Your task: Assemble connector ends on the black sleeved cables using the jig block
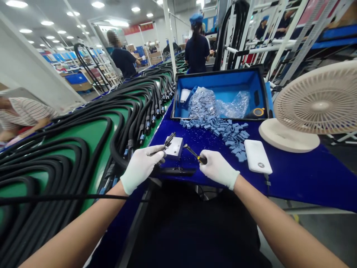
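Observation:
My left hand, in a white glove, pinches a small black ridged connector piece between thumb and fingers. The piece is tilted upward at the left edge of a light grey block; whether the two touch, I cannot tell. In my right hand, also gloved, is a small hammer with a black and yellow handle, gripped near its end. The hammer's head points toward the block and stays apart from it. A dark bar-like part lies just in front of the block.
Blue clips lie heaped beyond my hands, before a blue bin holding plastic bags. At right are a white power bank and a fan. Black hoses cover the green conveyor at left. Several people work around.

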The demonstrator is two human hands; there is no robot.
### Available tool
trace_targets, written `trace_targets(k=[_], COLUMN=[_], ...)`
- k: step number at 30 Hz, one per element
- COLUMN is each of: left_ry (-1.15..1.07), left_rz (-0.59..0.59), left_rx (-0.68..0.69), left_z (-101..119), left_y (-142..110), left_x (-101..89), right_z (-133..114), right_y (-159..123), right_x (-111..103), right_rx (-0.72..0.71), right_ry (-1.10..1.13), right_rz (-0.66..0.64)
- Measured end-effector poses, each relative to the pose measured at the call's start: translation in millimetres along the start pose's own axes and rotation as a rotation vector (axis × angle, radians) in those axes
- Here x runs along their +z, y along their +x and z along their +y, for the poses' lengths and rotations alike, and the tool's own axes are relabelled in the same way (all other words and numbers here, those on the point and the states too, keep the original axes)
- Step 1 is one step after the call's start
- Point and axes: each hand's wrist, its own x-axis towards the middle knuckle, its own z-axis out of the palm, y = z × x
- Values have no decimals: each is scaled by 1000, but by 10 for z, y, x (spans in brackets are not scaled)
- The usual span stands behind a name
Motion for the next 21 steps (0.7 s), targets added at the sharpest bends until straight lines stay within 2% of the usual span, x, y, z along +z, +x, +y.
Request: trace_targets(k=[3, 5, 9, 12, 16, 21], left_ry=[7, 24, 79, 117, 151, 72], left_rz=[-5, -3, 13, 35, -16, -316], left_rx=[24, 45, 111, 152, 188, 232], left_z=[78, 121, 159, 147, 136, 149], left_y=[17, 20, 12, -16, -3, 282], left_x=[-15, -14, 11, 30, 5, -39], right_z=[-275, -438, -582, -539, -426, -379], right_y=[19, 45, 92, 86, 40, 3], right_x=[-28, -48, -62, -21, 98, 204], right_rx=[-304, -454, -574, -546, -383, -224], right_ry=[236, 329, 390, 342, 162, 37], right_rz=[-32, -51, -45, -17, 1, 5])
